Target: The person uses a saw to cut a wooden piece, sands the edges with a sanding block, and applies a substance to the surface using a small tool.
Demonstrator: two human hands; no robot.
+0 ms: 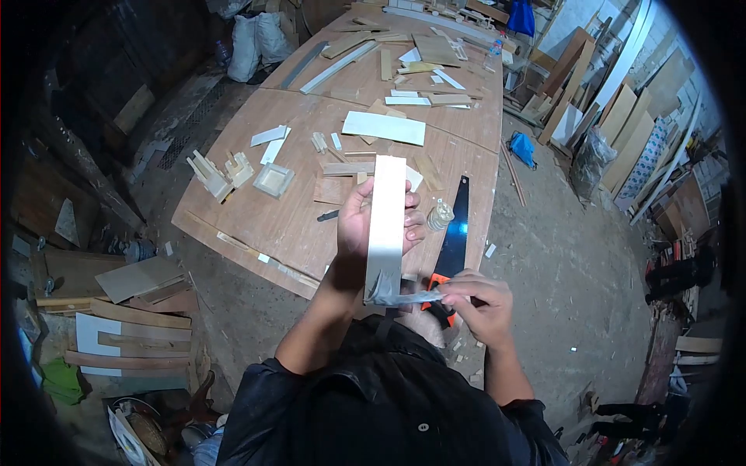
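Observation:
My left hand [358, 216] is wrapped round a pale flat wooden board [387, 202], held upright in front of my chest with its fingers showing on the far right side. Around the board's lower end clings a greyish, see-through plastic strip [418, 297], stretched out to the right. My right hand [482, 301] pinches the free end of that strip between thumb and fingers. Just beyond it lies a hand saw [457, 233] with a dark blade and an orange-and-black handle, partly hidden by my right hand. Beside the saw is a roll-like clear object [440, 215].
The wooden table [233, 221] carries several offcuts, a white panel [384, 128], a small square wooden frame [273, 180] and a small wooden assembly [220, 174]. Scrap boards [136, 334] are stacked at left on the floor; more planks [622, 132] lean at right.

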